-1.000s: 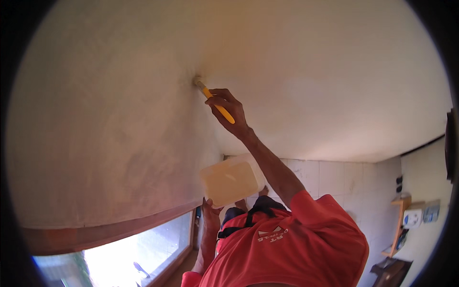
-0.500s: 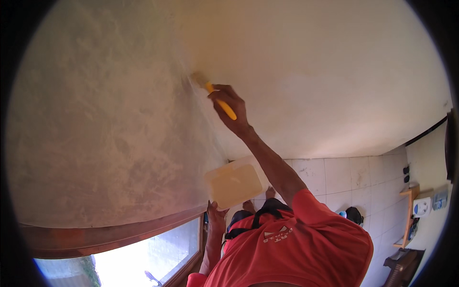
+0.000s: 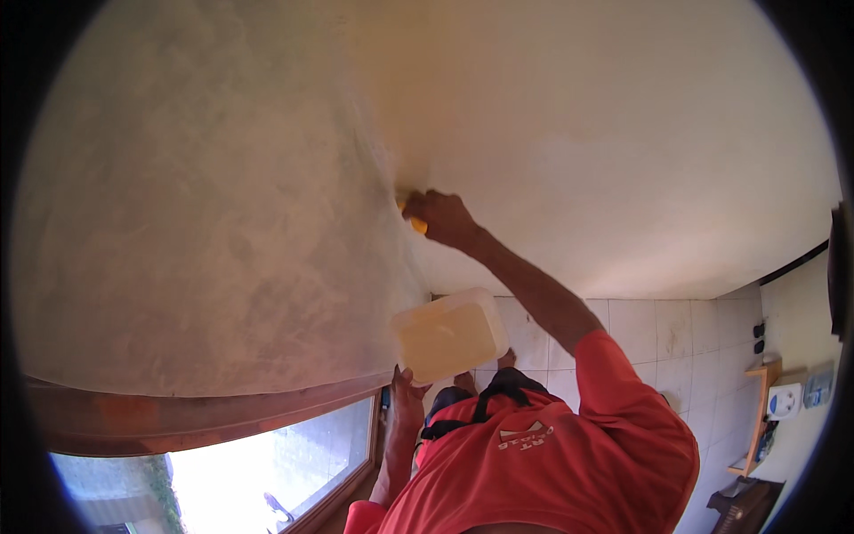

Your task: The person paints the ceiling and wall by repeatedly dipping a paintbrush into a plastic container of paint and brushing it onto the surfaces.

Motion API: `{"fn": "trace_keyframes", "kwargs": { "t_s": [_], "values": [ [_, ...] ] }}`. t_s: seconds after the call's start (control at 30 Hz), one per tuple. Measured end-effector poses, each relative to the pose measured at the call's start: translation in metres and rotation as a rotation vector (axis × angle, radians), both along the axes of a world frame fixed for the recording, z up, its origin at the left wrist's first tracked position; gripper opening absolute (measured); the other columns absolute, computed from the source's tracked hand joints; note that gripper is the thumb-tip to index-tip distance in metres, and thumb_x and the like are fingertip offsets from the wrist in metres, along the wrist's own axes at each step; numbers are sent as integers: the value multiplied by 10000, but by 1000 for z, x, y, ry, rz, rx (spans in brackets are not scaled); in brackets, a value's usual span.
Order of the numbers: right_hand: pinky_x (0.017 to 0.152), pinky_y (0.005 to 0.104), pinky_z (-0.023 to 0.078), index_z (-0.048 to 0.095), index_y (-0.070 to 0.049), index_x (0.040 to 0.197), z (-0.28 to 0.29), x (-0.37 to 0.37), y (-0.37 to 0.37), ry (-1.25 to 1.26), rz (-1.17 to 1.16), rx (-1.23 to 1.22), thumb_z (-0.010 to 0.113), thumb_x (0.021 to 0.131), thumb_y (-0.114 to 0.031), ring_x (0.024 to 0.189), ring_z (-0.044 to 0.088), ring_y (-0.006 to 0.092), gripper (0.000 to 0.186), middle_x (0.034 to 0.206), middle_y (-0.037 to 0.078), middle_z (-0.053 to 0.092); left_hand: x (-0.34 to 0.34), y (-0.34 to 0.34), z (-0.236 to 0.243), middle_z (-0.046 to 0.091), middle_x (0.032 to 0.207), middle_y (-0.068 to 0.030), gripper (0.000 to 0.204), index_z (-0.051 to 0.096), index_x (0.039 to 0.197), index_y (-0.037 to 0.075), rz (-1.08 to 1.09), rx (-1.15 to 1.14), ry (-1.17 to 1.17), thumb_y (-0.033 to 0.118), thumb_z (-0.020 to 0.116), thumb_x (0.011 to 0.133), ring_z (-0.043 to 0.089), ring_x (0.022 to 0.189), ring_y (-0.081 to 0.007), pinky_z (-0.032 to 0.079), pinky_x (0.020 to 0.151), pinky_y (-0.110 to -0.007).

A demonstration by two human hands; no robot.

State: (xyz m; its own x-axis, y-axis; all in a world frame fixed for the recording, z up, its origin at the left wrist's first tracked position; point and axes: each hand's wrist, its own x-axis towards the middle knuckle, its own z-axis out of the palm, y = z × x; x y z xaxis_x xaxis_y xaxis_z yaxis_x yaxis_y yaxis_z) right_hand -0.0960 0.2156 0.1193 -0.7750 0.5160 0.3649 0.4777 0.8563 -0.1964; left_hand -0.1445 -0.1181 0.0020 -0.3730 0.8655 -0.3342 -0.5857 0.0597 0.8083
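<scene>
In my right hand is a paintbrush with a yellow handle, my fingers closed round it. The bristles are at the corner where the mottled grey-beige left wall meets the smoother cream right wall; the hand partly hides the brush. Lower down, my left hand grips the near left edge of a translucent plastic tub. Pale cream liquid lies inside it. The tub is held in front of my body, below the brush.
A wood-framed window is at the lower left, bright outside. White floor tiles extend to the right past my bare feet. Against the far right side stand a wooden shelf, a white water dispenser with a blue bottle, and a dark brown piece of furniture.
My right hand has brought the brush down and slightly right along the corner, and its handle is now more covered. The tub has shifted a little right and up in view.
</scene>
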Motion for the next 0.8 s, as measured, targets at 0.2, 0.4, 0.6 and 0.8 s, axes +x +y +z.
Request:
{"fn": "trace_keyframes", "kwargs": {
  "t_s": [0.2, 0.4, 0.6, 0.8],
  "values": [
    [636, 351, 557, 691, -173, 970, 100, -5, 21, 382, 42, 466, 673, 790, -118, 933, 628, 222, 190, 1153, 22, 612, 1, 0, -7, 587, 1338, -93, 610, 494, 1372, 60, 24, 7, -39, 484, 521, 934, 580, 1225, -237, 454, 1056, -450],
    [617, 323, 550, 680, -148, 950, -1, -25, -14, -87, 67, 507, 671, 800, -165, 1024, 593, 263, 151, 1142, 81, 572, -1, -3, -26, 597, 1323, -89, 607, 500, 1364, 60, 19, 19, -52, 486, 524, 933, 589, 1215, -242, 462, 1047, -456],
    [646, 375, 566, 680, -138, 958, -44, -41, -13, 24, 83, 108, 653, 808, -97, 927, 630, 267, 158, 1057, 72, 599, -16, -2, -39, 606, 1305, -95, 585, 517, 1347, 56, -11, 5, -55, 474, 510, 937, 593, 1207, -246, 469, 1042, -452],
    [813, 368, 562, 675, -96, 1068, 7, 35, -3, 808, -47, 19, 671, 804, 41, 1025, 653, 271, 297, 1133, 92, 665, -19, 1, -47, 599, 1322, -96, 567, 519, 1344, 60, -45, 15, -64, 463, 510, 945, 589, 1212, -250, 463, 1046, -455]
  ]
}}
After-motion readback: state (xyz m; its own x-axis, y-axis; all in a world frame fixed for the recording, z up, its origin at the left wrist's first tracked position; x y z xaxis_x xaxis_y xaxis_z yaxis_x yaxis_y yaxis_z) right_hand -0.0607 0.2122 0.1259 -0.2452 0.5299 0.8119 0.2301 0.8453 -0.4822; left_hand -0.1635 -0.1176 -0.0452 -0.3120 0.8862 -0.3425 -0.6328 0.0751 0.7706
